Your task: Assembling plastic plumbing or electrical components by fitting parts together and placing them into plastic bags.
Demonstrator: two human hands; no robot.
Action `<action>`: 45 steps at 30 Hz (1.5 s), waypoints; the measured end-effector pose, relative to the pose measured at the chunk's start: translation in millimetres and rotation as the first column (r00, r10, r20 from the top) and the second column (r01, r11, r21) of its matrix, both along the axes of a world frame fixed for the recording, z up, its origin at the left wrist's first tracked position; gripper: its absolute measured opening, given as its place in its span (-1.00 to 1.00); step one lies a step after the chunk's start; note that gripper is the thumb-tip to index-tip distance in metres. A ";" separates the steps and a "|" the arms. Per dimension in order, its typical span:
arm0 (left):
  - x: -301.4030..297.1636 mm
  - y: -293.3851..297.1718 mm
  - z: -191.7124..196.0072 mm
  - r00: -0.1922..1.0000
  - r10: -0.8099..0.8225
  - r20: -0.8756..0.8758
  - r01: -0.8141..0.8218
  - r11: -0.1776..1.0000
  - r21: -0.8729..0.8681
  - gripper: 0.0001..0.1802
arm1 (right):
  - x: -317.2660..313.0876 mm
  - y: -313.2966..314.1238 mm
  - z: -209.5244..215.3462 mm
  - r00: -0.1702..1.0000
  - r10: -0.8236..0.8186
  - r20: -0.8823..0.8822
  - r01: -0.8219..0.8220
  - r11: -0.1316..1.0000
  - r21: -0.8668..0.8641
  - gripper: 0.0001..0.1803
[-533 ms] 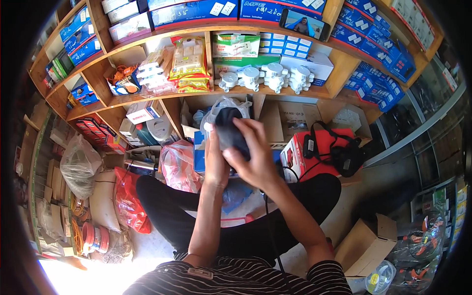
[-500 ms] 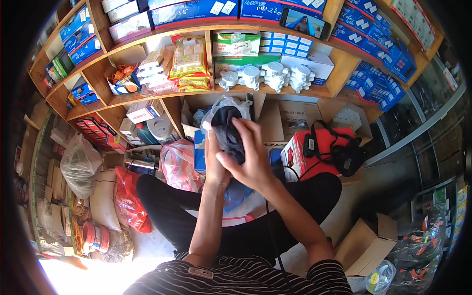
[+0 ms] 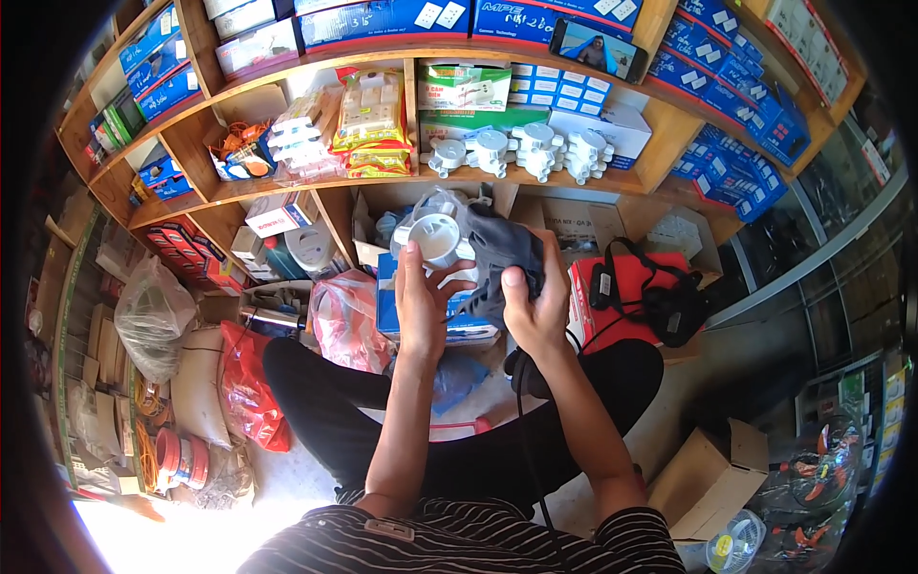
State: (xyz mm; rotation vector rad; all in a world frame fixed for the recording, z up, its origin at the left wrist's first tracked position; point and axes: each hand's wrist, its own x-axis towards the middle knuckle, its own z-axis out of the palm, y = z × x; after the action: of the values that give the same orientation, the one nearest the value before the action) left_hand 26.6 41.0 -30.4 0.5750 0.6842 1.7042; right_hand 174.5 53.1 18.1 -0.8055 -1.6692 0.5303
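My left hand (image 3: pixel 421 311) grips a white round plastic junction box (image 3: pixel 435 239) with stub outlets, its hollow side facing me. Thumb and fingers hold it from below, in front of the shelf. Right beside it, my right hand (image 3: pixel 537 304) is closed on a dark grey cloth (image 3: pixel 492 253), which hangs bunched between thumb and fingers. The cloth sits against the box's right side; whether the two touch is hard to tell. Similar white junction boxes (image 3: pixel 537 150) stand in a row on the shelf ahead.
Behind my hands are a clear plastic bag (image 3: pixel 445 203) and a blue box (image 3: pixel 387 297). A red box (image 3: pixel 636 297) with a black strap stands to the right. A phone (image 3: pixel 598 50) leans on the upper shelf. An open carton (image 3: pixel 703 483) lies lower right.
The cloth, earlier wrapped over the item between both hands, has moved right with my right hand. The white junction box now shows uncovered in my left hand.
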 end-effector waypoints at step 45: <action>-16.7 -2.1 -16.3 0.985 0.097 -0.146 -0.092 0.995 0.041 -0.61 | 11.9 17.4 -14.6 0.854 0.517 0.060 -0.445 0.785 -0.430 -0.06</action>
State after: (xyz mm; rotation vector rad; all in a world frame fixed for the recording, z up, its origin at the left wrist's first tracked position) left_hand 9.9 38.9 -46.7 0.7078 0.7996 1.7769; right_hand 186.4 70.5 3.5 -0.7205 -1.9731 1.2303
